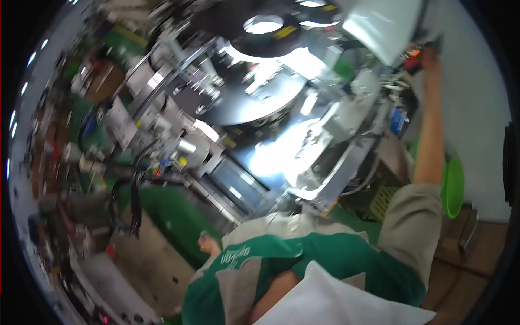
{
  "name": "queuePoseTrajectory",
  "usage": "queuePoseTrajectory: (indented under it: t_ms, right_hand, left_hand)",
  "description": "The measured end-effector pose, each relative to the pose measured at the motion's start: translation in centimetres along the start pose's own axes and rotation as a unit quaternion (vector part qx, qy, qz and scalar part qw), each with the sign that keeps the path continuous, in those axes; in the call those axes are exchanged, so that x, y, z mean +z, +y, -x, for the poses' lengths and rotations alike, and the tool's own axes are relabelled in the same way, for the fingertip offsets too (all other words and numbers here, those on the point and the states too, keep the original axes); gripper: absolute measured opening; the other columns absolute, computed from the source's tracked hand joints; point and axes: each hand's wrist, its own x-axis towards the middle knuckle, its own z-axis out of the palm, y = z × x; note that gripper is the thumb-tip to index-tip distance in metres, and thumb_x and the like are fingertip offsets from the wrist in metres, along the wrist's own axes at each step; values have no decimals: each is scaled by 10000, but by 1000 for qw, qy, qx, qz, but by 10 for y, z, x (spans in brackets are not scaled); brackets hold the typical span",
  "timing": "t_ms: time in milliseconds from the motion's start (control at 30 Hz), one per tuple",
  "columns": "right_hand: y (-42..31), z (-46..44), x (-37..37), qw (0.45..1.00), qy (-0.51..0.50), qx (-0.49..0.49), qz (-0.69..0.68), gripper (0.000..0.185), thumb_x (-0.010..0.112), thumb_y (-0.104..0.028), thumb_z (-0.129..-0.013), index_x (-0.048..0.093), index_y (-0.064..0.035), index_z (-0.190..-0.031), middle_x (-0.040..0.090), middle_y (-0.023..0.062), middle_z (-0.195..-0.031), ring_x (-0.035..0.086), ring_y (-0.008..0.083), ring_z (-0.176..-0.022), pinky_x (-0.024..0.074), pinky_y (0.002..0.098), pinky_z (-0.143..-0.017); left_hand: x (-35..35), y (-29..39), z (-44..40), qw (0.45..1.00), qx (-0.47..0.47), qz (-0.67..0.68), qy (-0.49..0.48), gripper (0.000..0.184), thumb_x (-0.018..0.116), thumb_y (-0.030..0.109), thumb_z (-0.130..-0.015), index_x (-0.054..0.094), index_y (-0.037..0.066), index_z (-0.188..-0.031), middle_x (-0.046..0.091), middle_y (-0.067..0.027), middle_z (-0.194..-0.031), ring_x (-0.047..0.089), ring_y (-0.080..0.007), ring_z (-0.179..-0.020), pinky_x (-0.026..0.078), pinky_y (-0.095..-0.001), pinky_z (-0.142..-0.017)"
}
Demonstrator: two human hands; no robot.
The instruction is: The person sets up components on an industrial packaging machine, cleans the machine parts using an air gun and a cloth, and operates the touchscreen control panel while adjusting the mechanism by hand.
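My right arm stretches up along the right side, and my right hand [430, 58] is at the far right end of a machine. It is beside a blurred red and orange part [414, 56] and a dark piece; its fingers are smeared, so their grip does not show. Low on the left, my left hand [207, 245] hangs close to my body with its fingers curled. A small greyish spot shows at its fingertips, too small to name. The machine's round metal disc [260, 100] lies under bright lamps, away from both hands.
Black round lamp housings [262, 32] hang over the disc. A metal frame [346, 162] stands in front of me. To the right are a green basin [453, 188], a yellow-green crate [383, 203] and cardboard [455, 287]. A white sheet [336, 303] covers the bottom of the view.
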Motion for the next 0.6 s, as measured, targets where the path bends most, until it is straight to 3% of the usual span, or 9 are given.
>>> queuePoseTrajectory:
  t_ms: [33, 100, 133, 200, 233, 267, 300, 367, 600]
  right_hand:
    - [-1, -3, -7, 967, -63, 158, -188, 353, 415, -292, -937, 586, -11, -1064, 635, 187, -1025, 590, 390, -964, 467, 436, -838]
    - [-41, 22, 6, 993, 89, -10, 77, 326, 436, -249, -928, 575, -29, -1124, 627, 197, -1039, 589, 382, -984, 465, 418, -845]
    - [-74, 36, 13, 955, 191, -88, 212, 318, 451, -224, -923, 570, -45, -1156, 623, 198, -1046, 588, 374, -992, 464, 409, -850]
    - [-128, 46, 12, 951, 212, -149, 171, 304, 511, -182, -902, 570, -74, -1180, 602, 194, -1085, 579, 371, -988, 458, 407, -843]
    - [-141, 44, 15, 921, 247, -225, 201, 279, 512, -154, -921, 581, -103, -1186, 612, 151, -1061, 605, 307, -937, 461, 360, -829]
    - [-170, 49, 17, 900, 244, -269, 243, 287, 522, -153, -911, 572, -107, -1190, 608, 156, -1050, 603, 327, -907, 469, 378, -811]
    - [-211, 64, 24, 930, 226, -228, 177, 302, 452, -43, -868, 580, -12, -1139, 590, 198, -1054, 558, 356, -978, 446, 401, -853]
    - [-208, 62, 29, 933, 193, -236, 193, 311, 457, -25, -885, 548, -37, -1182, 543, 181, -1168, 525, 369, -1036, 431, 414, -890]
    - [-201, 57, 38, 896, 237, -258, 272, 353, 491, 42, -822, 557, -47, -1157, 564, 163, -1137, 556, 351, -988, 471, 425, -836]
  left_hand:
    - [3, 2, 7, 1000, -12, -1, 2, 289, 554, 147, -806, 623, -32, -1022, 647, -229, -967, 620, -372, -899, 489, -441, -778]
    - [20, 18, 11, 1000, -14, 5, -2, 290, 556, 151, -805, 624, -28, -1024, 647, -225, -971, 619, -370, -902, 487, -440, -783]
    - [25, 27, 12, 1000, -8, 8, -1, 291, 557, 153, -805, 625, -26, -1025, 647, -223, -974, 619, -369, -904, 486, -440, -785]
    - [37, 34, 8, 1000, 5, 9, 1, 293, 559, 156, -804, 627, -22, -1027, 647, -220, -978, 619, -367, -907, 484, -439, -789]
    - [39, 40, 7, 1000, 11, 11, 1, 294, 560, 158, -804, 627, -20, -1028, 648, -218, -980, 618, -367, -909, 484, -438, -791]
    - [41, 43, 7, 1000, 14, 8, 1, 295, 561, 160, -804, 628, -19, -1029, 648, -216, -983, 618, -366, -910, 483, -438, -793]
    - [43, 47, 6, 1000, 16, 8, 2, 296, 562, 162, -803, 629, -17, -1030, 648, -214, -985, 618, -365, -912, 482, -437, -795]
    - [43, 54, 6, 1000, 22, 0, 3, 298, 565, 165, -803, 630, -13, -1032, 648, -211, -990, 617, -363, -915, 480, -437, -800]
    - [54, 64, 4, 1000, 30, 3, 0, 304, 572, 178, -800, 635, 0, -1039, 650, -198, -1006, 616, -357, -925, 474, -433, -815]
